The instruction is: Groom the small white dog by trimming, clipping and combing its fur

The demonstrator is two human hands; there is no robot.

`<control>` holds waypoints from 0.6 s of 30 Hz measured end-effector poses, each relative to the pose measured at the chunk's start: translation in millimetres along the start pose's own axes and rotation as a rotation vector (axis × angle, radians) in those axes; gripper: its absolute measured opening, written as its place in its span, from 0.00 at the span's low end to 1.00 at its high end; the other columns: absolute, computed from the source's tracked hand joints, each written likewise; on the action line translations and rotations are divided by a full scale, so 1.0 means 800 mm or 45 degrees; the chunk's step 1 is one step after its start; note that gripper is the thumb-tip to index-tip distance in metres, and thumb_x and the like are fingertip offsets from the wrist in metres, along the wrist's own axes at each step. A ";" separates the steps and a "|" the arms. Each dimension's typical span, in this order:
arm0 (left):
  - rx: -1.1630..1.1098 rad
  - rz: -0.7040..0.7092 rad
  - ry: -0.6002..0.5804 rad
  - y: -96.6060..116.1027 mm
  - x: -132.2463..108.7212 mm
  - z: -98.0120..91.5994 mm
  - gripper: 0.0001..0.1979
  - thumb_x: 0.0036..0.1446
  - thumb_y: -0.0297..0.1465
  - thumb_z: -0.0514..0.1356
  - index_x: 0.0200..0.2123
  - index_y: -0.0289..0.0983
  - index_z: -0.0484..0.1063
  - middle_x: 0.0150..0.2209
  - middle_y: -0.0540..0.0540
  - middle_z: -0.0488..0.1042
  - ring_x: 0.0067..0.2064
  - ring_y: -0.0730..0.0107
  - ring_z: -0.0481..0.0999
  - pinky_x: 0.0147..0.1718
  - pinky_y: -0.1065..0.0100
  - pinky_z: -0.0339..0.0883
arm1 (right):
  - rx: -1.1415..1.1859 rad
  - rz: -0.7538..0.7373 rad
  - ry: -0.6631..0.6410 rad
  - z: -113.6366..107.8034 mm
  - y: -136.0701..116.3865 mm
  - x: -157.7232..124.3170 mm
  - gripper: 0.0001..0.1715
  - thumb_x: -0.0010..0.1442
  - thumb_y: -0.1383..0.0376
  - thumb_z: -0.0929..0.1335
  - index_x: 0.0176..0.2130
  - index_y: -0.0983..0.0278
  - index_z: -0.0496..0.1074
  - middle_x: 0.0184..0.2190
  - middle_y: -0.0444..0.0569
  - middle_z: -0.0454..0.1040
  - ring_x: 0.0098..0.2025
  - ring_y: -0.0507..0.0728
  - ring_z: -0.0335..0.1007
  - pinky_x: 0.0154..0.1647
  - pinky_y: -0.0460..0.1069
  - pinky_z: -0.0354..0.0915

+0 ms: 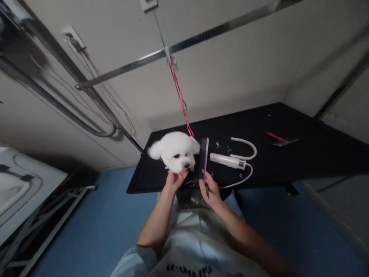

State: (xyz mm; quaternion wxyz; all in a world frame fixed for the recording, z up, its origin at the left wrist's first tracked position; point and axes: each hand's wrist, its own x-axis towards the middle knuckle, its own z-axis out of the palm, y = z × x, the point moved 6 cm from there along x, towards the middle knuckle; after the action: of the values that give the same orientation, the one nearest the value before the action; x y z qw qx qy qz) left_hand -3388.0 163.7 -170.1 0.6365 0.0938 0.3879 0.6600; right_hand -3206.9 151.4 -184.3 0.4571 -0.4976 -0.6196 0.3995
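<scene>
A small white fluffy dog (175,151) stands on a black table (288,161), tied by a red leash (182,100) to a metal bar overhead. My left hand (174,180) cups the dog under its chin, fingers closed around the fur there. My right hand (211,189) is closed on a long purple comb (205,158), held upright just right of the dog's head.
A white clipper with a curled cord (230,160) lies on the table right of the comb. An orange-handled tool (280,139) lies further right. Fur tufts dot the tabletop. A metal hose (57,107) runs along the left wall. Another table (25,184) stands at left.
</scene>
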 end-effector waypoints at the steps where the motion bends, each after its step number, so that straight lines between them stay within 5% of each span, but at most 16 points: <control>1: -0.042 0.069 -0.091 0.008 -0.002 0.015 0.12 0.67 0.30 0.52 0.43 0.36 0.75 0.40 0.42 0.80 0.42 0.63 0.79 0.44 0.61 0.74 | 0.003 -0.006 -0.049 -0.001 -0.002 0.009 0.27 0.60 0.60 0.63 0.57 0.63 0.71 0.33 0.47 0.80 0.32 0.56 0.75 0.37 0.48 0.69; 6: -0.058 0.049 -0.112 0.025 -0.013 0.052 0.15 0.70 0.30 0.48 0.43 0.36 0.75 0.41 0.44 0.80 0.43 0.60 0.80 0.40 0.59 0.76 | -0.112 0.151 0.054 -0.029 0.000 0.051 0.23 0.59 0.64 0.61 0.49 0.67 0.76 0.31 0.50 0.78 0.33 0.57 0.73 0.36 0.49 0.66; 10: -0.059 0.117 -0.102 0.042 -0.015 0.068 0.16 0.70 0.30 0.47 0.40 0.34 0.75 0.38 0.43 0.80 0.39 0.63 0.80 0.37 0.61 0.77 | -0.176 0.142 -0.131 -0.024 0.001 0.059 0.21 0.59 0.63 0.64 0.50 0.62 0.76 0.32 0.46 0.79 0.33 0.55 0.73 0.35 0.46 0.65; 15: 0.041 0.239 -0.077 0.078 -0.007 0.091 0.14 0.68 0.26 0.49 0.42 0.35 0.75 0.40 0.44 0.80 0.40 0.62 0.80 0.36 0.64 0.76 | -0.322 0.282 -0.177 -0.057 0.026 0.035 0.17 0.58 0.68 0.64 0.44 0.63 0.78 0.32 0.50 0.80 0.35 0.57 0.75 0.36 0.47 0.64; 18: 0.139 0.224 -0.026 0.091 -0.001 0.087 0.12 0.66 0.24 0.52 0.40 0.36 0.76 0.39 0.44 0.81 0.37 0.64 0.80 0.31 0.68 0.74 | -0.459 0.167 -0.307 -0.083 0.023 -0.001 0.15 0.56 0.69 0.66 0.42 0.60 0.80 0.33 0.49 0.81 0.36 0.58 0.76 0.38 0.48 0.63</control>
State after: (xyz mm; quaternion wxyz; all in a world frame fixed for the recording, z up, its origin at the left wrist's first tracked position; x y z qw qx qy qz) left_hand -3400.3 198.1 -76.3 0.5739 0.1689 0.4070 0.6903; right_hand -3138.2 157.1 -184.8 0.2565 -0.5592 -0.6974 0.3676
